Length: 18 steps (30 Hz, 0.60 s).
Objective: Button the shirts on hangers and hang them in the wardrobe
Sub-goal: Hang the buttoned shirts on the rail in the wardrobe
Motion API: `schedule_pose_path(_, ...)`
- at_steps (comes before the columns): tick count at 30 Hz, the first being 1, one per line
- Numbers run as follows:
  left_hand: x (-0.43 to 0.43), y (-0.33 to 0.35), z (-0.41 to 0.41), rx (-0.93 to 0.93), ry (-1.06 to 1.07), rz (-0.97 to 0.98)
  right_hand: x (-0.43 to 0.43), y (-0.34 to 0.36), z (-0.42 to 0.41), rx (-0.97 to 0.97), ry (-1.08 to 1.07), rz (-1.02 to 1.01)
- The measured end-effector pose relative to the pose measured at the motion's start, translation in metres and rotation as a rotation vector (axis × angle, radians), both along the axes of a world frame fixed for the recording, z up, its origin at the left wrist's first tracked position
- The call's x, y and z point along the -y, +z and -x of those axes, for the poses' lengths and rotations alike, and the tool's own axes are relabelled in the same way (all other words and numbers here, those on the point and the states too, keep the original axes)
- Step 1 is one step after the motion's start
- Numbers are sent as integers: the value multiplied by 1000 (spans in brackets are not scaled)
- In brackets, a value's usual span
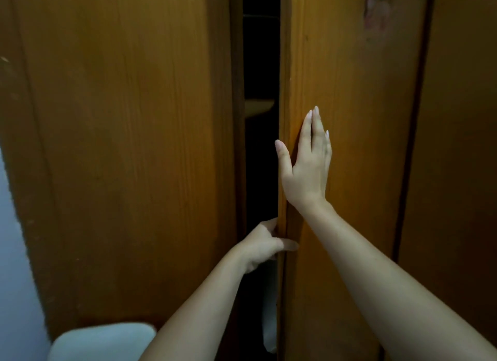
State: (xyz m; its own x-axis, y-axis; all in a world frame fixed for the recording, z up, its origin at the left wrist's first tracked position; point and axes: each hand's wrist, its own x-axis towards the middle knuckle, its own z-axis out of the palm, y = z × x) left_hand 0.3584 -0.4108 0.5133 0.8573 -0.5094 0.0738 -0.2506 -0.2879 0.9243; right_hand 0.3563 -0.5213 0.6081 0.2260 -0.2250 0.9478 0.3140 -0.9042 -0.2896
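Nearest to me, two bare forearms (390, 280) come up from the bottom edge, and the frame cuts them off before the elbows. The fingers of the left hand (262, 243) are curled round the free edge of the right door (349, 78); their tips are hidden behind the wood, and only the thumb lies on the front. Higher up, the right hand (306, 167) rests flat on the same door, fingers straight and pressed together, thumb apart near the edge. The wardrobe (121, 118) fills the view, with a narrow dark gap (261, 51) between its doors. Inside I make out a pale shelf (259, 108), and low down a white strip of cloth (269, 320). I cannot tell if it is a shirt. A pale rounded thing (102, 342) is cut off at bottom left.
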Motion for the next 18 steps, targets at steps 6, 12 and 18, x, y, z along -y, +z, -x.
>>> schedule_pose_path(6, -22, -1, -43, 45, 30, 9, -5, -3, -50, -14, -43, 108)
schedule_pose_path(12, -36, -3, -76, 300, 209, -128, -8, -9, -97, -5, -9, 175)
schedule_pose_path(18, -46, -20, -120, 818, 650, -425, -4, -22, -146, -21, 9, 250)
